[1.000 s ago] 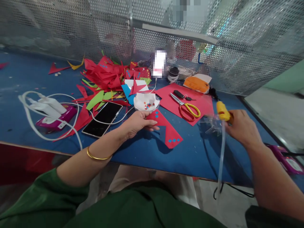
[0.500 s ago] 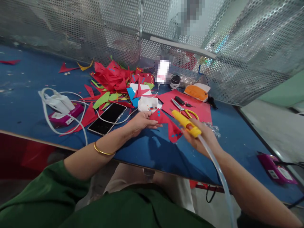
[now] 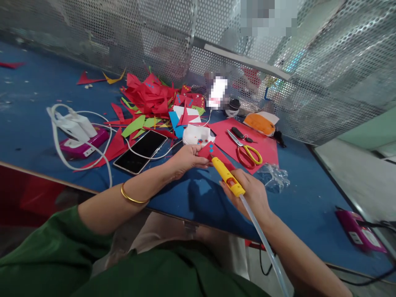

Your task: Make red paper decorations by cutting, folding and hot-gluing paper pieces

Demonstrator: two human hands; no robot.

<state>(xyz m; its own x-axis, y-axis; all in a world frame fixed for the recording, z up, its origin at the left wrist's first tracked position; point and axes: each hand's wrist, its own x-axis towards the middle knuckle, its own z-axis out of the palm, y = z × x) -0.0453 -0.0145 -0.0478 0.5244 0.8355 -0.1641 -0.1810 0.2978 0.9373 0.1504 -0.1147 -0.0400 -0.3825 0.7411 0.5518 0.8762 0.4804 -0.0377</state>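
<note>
Pinched in my left hand [image 3: 188,160] is a piece of red paper [image 3: 206,150] with small blue dots on it. My right hand [image 3: 252,190] is wrapped round a yellow hot glue gun [image 3: 227,175], a long clear glue stick [image 3: 261,231] trailing from its back end. The gun's nozzle points at the red paper near my left fingertips; whether it touches cannot be made out. Just beyond the paper stands a small white container [image 3: 196,134] with little coloured pieces in it. Part of the red paper is hidden behind the gun and my right hand.
Scissors [image 3: 244,149] and keys [image 3: 241,134] lie on a red sheet [image 3: 267,150], beside crumpled clear plastic [image 3: 274,178]. A dark-screened phone [image 3: 141,152], white cables and a purple power strip [image 3: 85,144] sit left. Behind is a red paper heap [image 3: 148,97] before a perforated metal panel [image 3: 154,41].
My right hand has brought the glue gun leftward, its nozzle now over the red paper by my left fingers. The left hand keeps its hold. The view has shifted slightly.
</note>
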